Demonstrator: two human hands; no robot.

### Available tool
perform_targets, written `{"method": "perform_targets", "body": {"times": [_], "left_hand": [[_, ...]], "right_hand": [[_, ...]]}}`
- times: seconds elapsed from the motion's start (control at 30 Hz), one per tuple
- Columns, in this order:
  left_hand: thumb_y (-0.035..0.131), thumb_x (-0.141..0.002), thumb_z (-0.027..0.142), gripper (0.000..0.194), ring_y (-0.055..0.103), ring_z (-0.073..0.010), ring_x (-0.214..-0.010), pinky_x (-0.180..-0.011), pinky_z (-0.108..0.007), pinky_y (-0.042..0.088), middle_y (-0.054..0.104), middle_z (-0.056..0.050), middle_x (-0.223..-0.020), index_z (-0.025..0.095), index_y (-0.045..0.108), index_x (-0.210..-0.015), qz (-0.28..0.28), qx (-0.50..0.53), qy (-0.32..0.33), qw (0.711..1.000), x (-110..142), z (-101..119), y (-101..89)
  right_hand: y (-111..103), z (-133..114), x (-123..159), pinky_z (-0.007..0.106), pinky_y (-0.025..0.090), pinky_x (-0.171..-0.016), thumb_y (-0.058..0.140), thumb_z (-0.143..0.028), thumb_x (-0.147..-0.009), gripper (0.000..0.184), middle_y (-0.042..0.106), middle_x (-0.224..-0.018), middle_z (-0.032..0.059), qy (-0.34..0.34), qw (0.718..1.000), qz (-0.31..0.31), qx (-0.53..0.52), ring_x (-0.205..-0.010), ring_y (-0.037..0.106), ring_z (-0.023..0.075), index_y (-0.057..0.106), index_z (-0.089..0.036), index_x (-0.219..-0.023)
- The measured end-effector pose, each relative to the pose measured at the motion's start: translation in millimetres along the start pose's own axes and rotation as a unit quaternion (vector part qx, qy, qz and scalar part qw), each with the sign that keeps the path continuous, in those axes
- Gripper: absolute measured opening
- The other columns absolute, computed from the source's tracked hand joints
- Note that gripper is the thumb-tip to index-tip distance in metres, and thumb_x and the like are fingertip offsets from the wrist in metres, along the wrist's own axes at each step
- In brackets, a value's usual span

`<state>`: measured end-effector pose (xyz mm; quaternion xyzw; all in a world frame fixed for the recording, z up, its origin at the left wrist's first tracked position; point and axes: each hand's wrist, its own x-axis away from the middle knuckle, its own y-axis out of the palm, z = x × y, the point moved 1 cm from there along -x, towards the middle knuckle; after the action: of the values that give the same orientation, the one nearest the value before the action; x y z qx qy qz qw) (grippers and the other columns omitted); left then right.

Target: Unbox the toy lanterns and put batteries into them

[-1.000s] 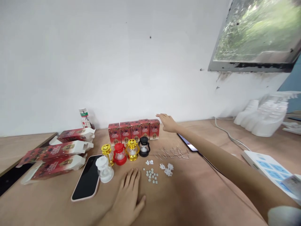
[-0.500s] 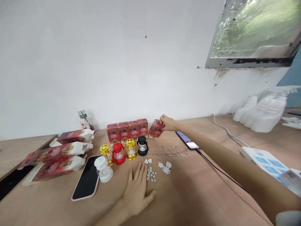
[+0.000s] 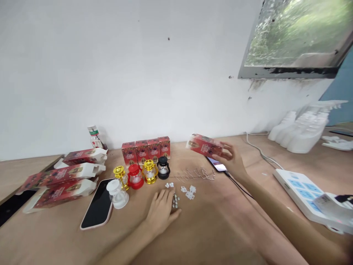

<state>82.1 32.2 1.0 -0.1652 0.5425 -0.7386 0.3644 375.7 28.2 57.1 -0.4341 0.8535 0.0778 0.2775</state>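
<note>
My right hand (image 3: 230,156) grips a red printed carton (image 3: 205,146) by its right end, tilted on its side above the table, with a pale end at its left. Flat on the table, my left hand (image 3: 161,209) has its fingers stretched out and holds nothing. Beside its fingertips are several small button cells (image 3: 175,201), partly hidden by the hand. Miniature lanterns stand behind it: a black one (image 3: 163,168), two gold ones (image 3: 150,172), a red one (image 3: 135,177) and a white one (image 3: 117,194). White plastic pieces (image 3: 190,193) and thin metal wires (image 3: 197,173) lie to the right.
Several red boxes (image 3: 142,152) stand in a row by the wall. Unfolded cartons (image 3: 66,191) lie at left, near a bottle (image 3: 95,138) and a phone (image 3: 97,206). A cabled phone (image 3: 220,166), a power strip (image 3: 296,189) and white bottles (image 3: 303,134) are at right.
My right hand has lifted the red carton off the table, moved it rightward and tipped it sideways. My left hand stays on the table, now covering some button cells. The view has shifted slightly.
</note>
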Motion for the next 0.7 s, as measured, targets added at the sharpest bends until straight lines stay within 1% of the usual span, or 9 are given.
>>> {"method": "perform_targets", "body": {"times": [0.07, 0.13, 0.2, 0.27, 0.33, 0.4, 0.43, 0.57, 0.7], "left_hand": [[0.062, -0.075, 0.031, 0.058, 0.048, -0.0322, -0.119, -0.101, -0.054, 0.035, 0.056, -0.016, -0.126, 0.013, 0.047, -0.128, 0.053, 0.082, -0.009, 0.995, -4, -1, -2.8], [0.062, -0.074, 0.037, 0.051, 0.051, -0.0293, -0.115, -0.1, -0.051, 0.039, 0.059, -0.013, -0.121, 0.017, 0.052, -0.12, 0.12, 0.219, -0.027, 0.968, -3, -3, -4.6], [0.063, -0.074, 0.046, 0.049, 0.057, -0.027, -0.107, -0.094, -0.046, 0.046, 0.061, -0.012, -0.115, 0.018, 0.055, -0.113, 0.155, 0.391, -0.052, 0.906, 2, -6, -3.4], [0.068, -0.066, 0.056, 0.06, 0.059, -0.0275, -0.104, -0.086, -0.044, 0.051, 0.062, -0.013, -0.114, 0.018, 0.056, -0.11, 0.16, 0.535, -0.075, 0.826, 13, -9, 0.3], [0.074, -0.056, 0.06, 0.072, 0.058, -0.0302, -0.107, -0.082, -0.045, 0.053, 0.061, -0.013, -0.118, 0.02, 0.056, -0.113, 0.168, 0.619, -0.109, 0.759, 27, -13, 4.6], [0.074, -0.054, 0.063, 0.076, 0.057, -0.0327, -0.11, -0.085, -0.05, 0.052, 0.061, -0.012, -0.119, 0.021, 0.056, -0.115, 0.17, 0.65, -0.155, 0.724, 44, -19, 7.8], [0.072, -0.056, 0.065, 0.075, 0.058, -0.0337, -0.11, -0.087, -0.053, 0.05, 0.062, -0.012, -0.119, 0.021, 0.056, -0.116, 0.159, 0.652, -0.172, 0.721, 53, -22, 8.5], [0.065, -0.058, 0.07, 0.075, 0.057, -0.0359, -0.112, -0.097, -0.054, 0.043, 0.065, -0.013, -0.116, 0.02, 0.062, -0.113, 0.08, 0.625, -0.19, 0.753, 87, -37, 6.3], [0.06, -0.061, 0.07, 0.07, 0.055, -0.0355, -0.116, -0.1, -0.053, 0.04, 0.068, -0.009, -0.111, 0.023, 0.064, -0.113, 0.037, 0.654, -0.207, 0.727, 105, -50, 4.7]], "right_hand": [[7, -2, 30, 0.039, 0.056, -0.073, 0.075, -0.046, -0.062, 0.059, 0.059, -0.113, 0.0058, 0.038, 0.995, 0.061, -0.076, -0.093, 0.064, 0.024, 0.047, -0.028, -0.111], [26, -6, 63, 0.041, 0.055, -0.078, 0.073, -0.045, -0.067, 0.053, 0.061, -0.114, 0.0069, 0.068, 0.988, 0.06, -0.126, -0.097, 0.063, 0.0241, 0.048, -0.028, -0.11], [50, -11, 94, 0.041, 0.054, -0.081, 0.069, -0.043, -0.073, 0.049, 0.061, -0.115, 0.008, 0.089, 0.982, -0.005, -0.167, -0.101, 0.062, 0.0245, 0.047, -0.029, -0.114], [73, -16, 122, 0.042, 0.053, -0.085, 0.066, -0.04, -0.078, 0.048, 0.059, -0.122, 0.0081, 0.1, 0.972, -0.089, -0.193, -0.106, 0.06, 0.0237, 0.045, -0.031, -0.121], [91, -22, 142, 0.041, 0.051, -0.09, 0.063, -0.037, -0.082, 0.049, 0.055, -0.129, 0.0078, 0.084, 0.966, -0.146, -0.198, -0.11, 0.058, 0.0228, 0.043, -0.032, -0.126], [104, -28, 155, 0.041, 0.049, -0.094, 0.062, -0.037, -0.083, 0.05, 0.053, -0.131, 0.0083, 0.049, 0.964, -0.185, -0.185, -0.114, 0.055, 0.0233, 0.043, -0.03, -0.129], [108, -30, 159, 0.041, 0.048, -0.095, 0.061, -0.038, -0.083, 0.051, 0.052, -0.131, 0.0087, 0.024, 0.964, -0.201, -0.173, -0.117, 0.054, 0.0239, 0.042, -0.029, -0.13], [115, -32, 173, 0.037, 0.048, -0.095, 0.053, -0.039, -0.088, 0.051, 0.056, -0.127, 0.0074, -0.117, 0.961, -0.222, -0.119, -0.117, 0.054, 0.0228, 0.037, -0.032, -0.136], [109, -31, 183, 0.031, 0.052, -0.085, 0.042, -0.03, -0.094, 0.05, 0.059, -0.121, 0.0052, -0.207, 0.964, -0.159, -0.045, -0.106, 0.061, 0.0194, 0.027, -0.038, -0.141]]}}
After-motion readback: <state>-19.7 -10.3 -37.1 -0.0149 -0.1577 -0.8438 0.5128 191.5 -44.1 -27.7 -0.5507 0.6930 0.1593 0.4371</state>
